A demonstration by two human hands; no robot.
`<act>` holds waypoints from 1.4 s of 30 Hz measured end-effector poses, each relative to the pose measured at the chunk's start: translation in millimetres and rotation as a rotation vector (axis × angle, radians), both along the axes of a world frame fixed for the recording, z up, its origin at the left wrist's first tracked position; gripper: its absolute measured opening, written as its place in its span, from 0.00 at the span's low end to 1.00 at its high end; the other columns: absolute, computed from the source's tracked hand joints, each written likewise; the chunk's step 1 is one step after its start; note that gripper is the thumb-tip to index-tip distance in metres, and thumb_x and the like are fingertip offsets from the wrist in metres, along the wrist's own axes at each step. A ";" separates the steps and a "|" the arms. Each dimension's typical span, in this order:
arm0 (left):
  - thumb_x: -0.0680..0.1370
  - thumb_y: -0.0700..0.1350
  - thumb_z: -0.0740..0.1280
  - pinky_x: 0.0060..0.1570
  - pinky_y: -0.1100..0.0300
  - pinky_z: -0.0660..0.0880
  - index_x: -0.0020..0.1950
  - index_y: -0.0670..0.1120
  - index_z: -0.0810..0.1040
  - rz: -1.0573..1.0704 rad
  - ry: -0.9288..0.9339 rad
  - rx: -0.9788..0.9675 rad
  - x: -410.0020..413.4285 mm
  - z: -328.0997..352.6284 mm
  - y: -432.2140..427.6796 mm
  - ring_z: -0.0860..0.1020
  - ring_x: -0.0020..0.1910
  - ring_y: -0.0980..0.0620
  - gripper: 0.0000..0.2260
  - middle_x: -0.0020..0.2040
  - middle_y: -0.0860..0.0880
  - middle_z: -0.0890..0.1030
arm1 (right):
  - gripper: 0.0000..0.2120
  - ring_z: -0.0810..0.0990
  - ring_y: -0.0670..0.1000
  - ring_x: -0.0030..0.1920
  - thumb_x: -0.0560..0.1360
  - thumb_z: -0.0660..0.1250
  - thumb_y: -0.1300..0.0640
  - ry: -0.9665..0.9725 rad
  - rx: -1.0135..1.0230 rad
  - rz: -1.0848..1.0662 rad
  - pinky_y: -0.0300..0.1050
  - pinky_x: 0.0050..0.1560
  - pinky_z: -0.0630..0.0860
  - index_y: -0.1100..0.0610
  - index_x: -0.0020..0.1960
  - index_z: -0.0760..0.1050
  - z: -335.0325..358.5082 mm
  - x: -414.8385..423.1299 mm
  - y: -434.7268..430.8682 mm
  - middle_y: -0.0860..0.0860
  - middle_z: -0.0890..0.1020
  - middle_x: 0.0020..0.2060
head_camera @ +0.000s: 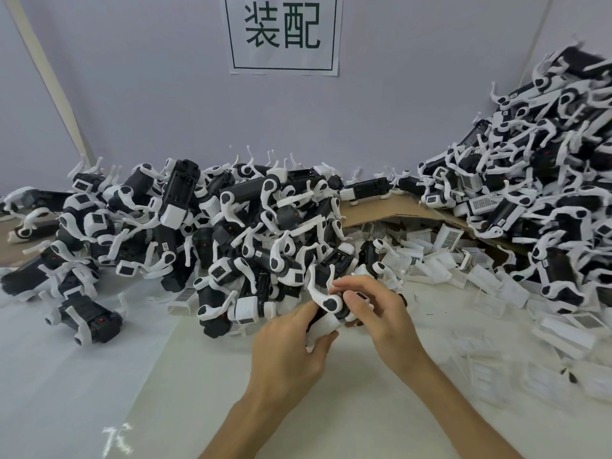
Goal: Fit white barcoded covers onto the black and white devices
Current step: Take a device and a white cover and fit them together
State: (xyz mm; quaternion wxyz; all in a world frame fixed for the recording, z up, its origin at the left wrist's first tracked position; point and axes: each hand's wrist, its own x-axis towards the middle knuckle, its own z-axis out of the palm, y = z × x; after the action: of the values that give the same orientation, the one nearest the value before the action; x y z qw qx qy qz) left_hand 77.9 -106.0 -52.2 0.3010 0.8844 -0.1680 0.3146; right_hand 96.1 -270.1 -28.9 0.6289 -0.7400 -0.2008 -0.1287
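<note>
Head view: the person holds 1 black and white device (pixel 331 308) just above the table (pixel 159 376), close in front of the heaps. The left hand (pixel 291 349) grips its lower white end, with fingers curled over and the thumb underneath. The right hand (pixel 374 313) grips the other end, its fingertips pinching near a white leg that sticks up. The step looks like seating or checking a cover on this unit. Whether a cover is already on cannot be told, since the hands hide that face.

If it is seated, the next move calls for setting the unit aside and picking up a fresh device and a cover. If not, the cover needs pressing squarely home.

The loose covers (pixel 440 256) lie to the right, spilling from under a bowed cardboard sheet (pixel 381 212) and running along the table beside the right forearm. The left heap (pixel 198 226) of devices reaches almost to the hands, and the right heap (pixel 546 193) rises steeply against the wall. Protruding legs on both could snag a sleeve or start a slide. Bare table lies toward the person and to the front left.
</note>
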 end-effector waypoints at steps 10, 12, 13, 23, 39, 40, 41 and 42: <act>0.70 0.44 0.78 0.44 0.68 0.61 0.57 0.51 0.81 -0.027 -0.056 -0.029 2.4 2.7 4.1 0.74 0.44 0.60 0.17 0.46 0.62 0.82 | 0.12 0.84 0.55 0.49 0.78 0.64 0.55 0.048 0.080 0.100 0.43 0.46 0.81 0.57 0.56 0.82 4.7 -0.3 -1.1 0.53 0.85 0.48; 0.73 0.49 0.73 0.42 0.70 0.62 0.58 0.53 0.79 -0.054 -0.001 -0.045 0.2 3.3 4.1 0.72 0.42 0.67 0.14 0.41 0.68 0.75 | 0.10 0.83 0.52 0.46 0.77 0.66 0.54 -0.010 0.011 0.045 0.39 0.45 0.77 0.53 0.54 0.83 4.9 -0.2 -3.4 0.50 0.85 0.45; 0.75 0.52 0.70 0.41 0.71 0.62 0.58 0.54 0.78 -0.071 0.025 -0.040 -0.8 3.5 3.3 0.71 0.41 0.69 0.13 0.40 0.70 0.72 | 0.10 0.82 0.49 0.44 0.77 0.67 0.52 -0.031 -0.019 0.038 0.38 0.44 0.76 0.51 0.54 0.83 5.3 -0.3 -5.9 0.48 0.85 0.44; 0.79 0.68 0.52 0.39 0.54 0.75 0.63 0.57 0.73 -0.210 0.156 -0.090 -1.9 -0.9 3.8 0.79 0.38 0.56 0.22 0.39 0.59 0.77 | 0.14 0.80 0.57 0.47 0.70 0.73 0.47 -0.033 -0.157 0.110 0.57 0.46 0.77 0.39 0.56 0.78 5.6 2.7 -14.2 0.48 0.82 0.47; 0.80 0.48 0.59 0.40 0.66 0.72 0.47 0.56 0.79 -0.124 0.053 -0.503 4.1 6.1 8.0 0.80 0.44 0.55 0.09 0.43 0.59 0.82 | 0.16 0.72 0.52 0.30 0.74 0.70 0.47 0.164 0.065 0.246 0.41 0.24 0.68 0.54 0.58 0.79 3.4 6.4 -24.7 0.54 0.79 0.41; 0.80 0.48 0.58 0.41 0.64 0.73 0.47 0.54 0.80 -0.130 0.050 -0.556 4.6 5.4 8.4 0.80 0.43 0.53 0.10 0.43 0.56 0.82 | 0.16 0.73 0.52 0.32 0.74 0.69 0.48 0.196 0.072 0.274 0.41 0.24 0.68 0.55 0.58 0.79 5.3 6.9 -26.4 0.55 0.80 0.42; 0.80 0.47 0.58 0.41 0.63 0.74 0.47 0.52 0.80 -0.136 0.036 -0.604 4.8 5.6 9.4 0.81 0.42 0.52 0.11 0.42 0.54 0.82 | 0.16 0.73 0.52 0.33 0.75 0.68 0.49 0.235 0.081 0.309 0.40 0.24 0.69 0.56 0.58 0.79 8.4 7.6 -29.1 0.55 0.80 0.43; 0.80 0.46 0.57 0.40 0.61 0.75 0.46 0.52 0.80 -0.137 0.015 -0.646 5.1 6.6 10.8 0.81 0.41 0.51 0.12 0.42 0.53 0.82 | 0.14 0.73 0.53 0.33 0.76 0.66 0.51 0.277 0.080 0.352 0.39 0.24 0.69 0.57 0.58 0.78 12.7 9.4 -33.6 0.56 0.80 0.43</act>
State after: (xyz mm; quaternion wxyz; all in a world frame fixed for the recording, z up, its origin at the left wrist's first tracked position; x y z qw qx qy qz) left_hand 83.0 -95.2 -45.6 0.5878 0.7321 -0.1166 0.3241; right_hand 105.5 -303.7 -16.1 0.6922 -0.6785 -0.2331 0.0781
